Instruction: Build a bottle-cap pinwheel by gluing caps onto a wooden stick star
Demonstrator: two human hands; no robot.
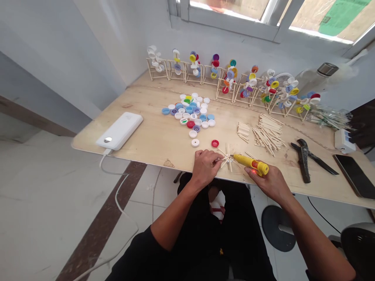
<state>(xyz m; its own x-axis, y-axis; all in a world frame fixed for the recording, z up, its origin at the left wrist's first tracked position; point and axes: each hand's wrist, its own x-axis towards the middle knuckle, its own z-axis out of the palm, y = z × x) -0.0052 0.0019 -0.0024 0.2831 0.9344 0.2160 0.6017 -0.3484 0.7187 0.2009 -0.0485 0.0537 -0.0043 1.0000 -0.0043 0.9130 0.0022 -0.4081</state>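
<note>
Near the table's front edge lies a star of thin wooden sticks (pixel 229 167), spread like spokes from one centre. My left hand (pixel 205 166) is closed at its left side, thumb and forefinger pinching one of the spokes. My right hand (pixel 271 181) grips a yellow glue gun (pixel 251 164) with a small red light on it. The gun's nozzle points left, at the centre of the star; whether it touches cannot be told. Just beyond the star are a red bottle cap (pixel 215 143) and a white bottle cap (pixel 195 143).
A pile of coloured caps (pixel 190 111) lies mid-table, with stick piles (pixel 268 132) to its right. Cutting pliers (pixel 307 158) and a phone (pixel 356 175) lie at right, a white power bank (pixel 120 130) at left. Several stick stands with cap wheels (pixel 230 80) line the back.
</note>
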